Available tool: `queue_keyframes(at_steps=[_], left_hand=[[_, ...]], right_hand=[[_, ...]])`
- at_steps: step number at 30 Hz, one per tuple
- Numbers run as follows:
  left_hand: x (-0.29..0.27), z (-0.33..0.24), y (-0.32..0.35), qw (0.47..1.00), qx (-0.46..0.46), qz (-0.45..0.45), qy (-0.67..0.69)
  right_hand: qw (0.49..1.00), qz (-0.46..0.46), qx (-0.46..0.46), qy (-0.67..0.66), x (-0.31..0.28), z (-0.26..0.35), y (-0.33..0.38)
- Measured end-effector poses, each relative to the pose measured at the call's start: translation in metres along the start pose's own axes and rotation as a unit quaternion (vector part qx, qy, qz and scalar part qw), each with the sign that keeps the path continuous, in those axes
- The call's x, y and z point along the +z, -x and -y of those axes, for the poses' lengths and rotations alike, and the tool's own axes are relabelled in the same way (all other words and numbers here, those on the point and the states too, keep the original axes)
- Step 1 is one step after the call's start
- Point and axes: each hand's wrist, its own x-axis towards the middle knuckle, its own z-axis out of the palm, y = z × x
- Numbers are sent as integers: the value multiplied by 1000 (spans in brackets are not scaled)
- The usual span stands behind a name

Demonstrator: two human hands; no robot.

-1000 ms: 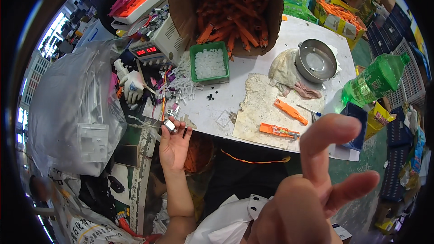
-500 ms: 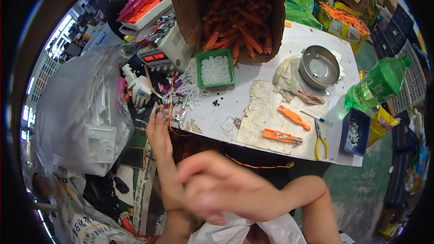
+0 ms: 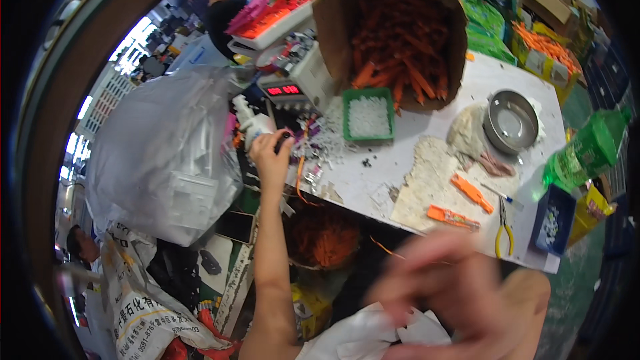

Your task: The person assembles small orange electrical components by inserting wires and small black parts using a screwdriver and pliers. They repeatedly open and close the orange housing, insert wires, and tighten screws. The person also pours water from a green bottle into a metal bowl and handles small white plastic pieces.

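Observation:
My left hand [image 3: 271, 163] reaches to the left end of the table and pinches a small black object [image 3: 283, 139] whose kind I cannot make out. Beside it lie a white glove [image 3: 252, 127] and a heap of small clear and purple plastic parts [image 3: 320, 139]. Close to the camera, my right hand [image 3: 447, 293] is smeared by motion over my lap, and its fingers cannot be read. Beyond it on the table lie two orange plastic casing halves [image 3: 472, 193] [image 3: 453, 217], the nearer one with metal parts in it, and yellow-handled pliers [image 3: 505, 235].
A green tray of clear pieces [image 3: 369, 135] stands before a large sack of orange parts [image 3: 400, 40]. Rightward are a metal bowl [image 3: 511, 122], a green bottle [image 3: 590, 150] and a blue bin [image 3: 555, 220]. A big plastic bag [image 3: 160, 153] bulges at the left.
The view has swung so the table sits further right and lower. My left hand has risen to the table's left end and now pinches the black object. My right hand has moved right.

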Motion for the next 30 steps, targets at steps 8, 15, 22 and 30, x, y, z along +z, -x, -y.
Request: queue_keyframes(at_steps=[8, 15, 22, 30], left_hand=[[0, 8, -8, 998, -15, -48, -31], [-7, 17, -2, 988, -123, -36, 89], [-10, 9, -22, 963, -129, -48, 233], [-22, -16, -108, 984, 32, -127, 117]], right_hand=[[950, -306, -26, -51, -104, -80, 48], [894, -445, -56, 1, -127, -127, 90], [894, -444, -47, 27, -124, -121, 79], [882, -470, -31, -4, -116, -112, 69]])
